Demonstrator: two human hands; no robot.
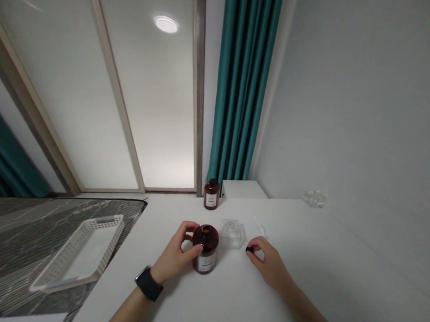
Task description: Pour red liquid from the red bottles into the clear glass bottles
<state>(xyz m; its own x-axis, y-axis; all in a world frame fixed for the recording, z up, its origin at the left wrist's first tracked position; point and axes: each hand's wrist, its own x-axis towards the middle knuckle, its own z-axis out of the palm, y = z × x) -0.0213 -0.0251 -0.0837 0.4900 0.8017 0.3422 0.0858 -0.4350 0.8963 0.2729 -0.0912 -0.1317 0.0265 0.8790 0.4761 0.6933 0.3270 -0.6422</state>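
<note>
A brown glass bottle [208,252] with a white label stands upright on the white table, its mouth uncapped. My left hand [178,250], with a dark watch on the wrist, is closed round the bottle's left side. In a pinch of thumb and fingers, my right hand [265,261] holds a small black cap [249,249], just above or on the table. Between the two hands sits a clear glass container [231,234], close to the bottle's right side. A small clear object [260,226], perhaps a dropper or stopper, lies beyond my right hand.
At the far edge of the white table [165,300] stands a second brown bottle [211,195] with a black cap. A clear glass piece [315,198] is at the back right by the wall. Left of the table, a white perforated basket [43,283] lies lower down.
</note>
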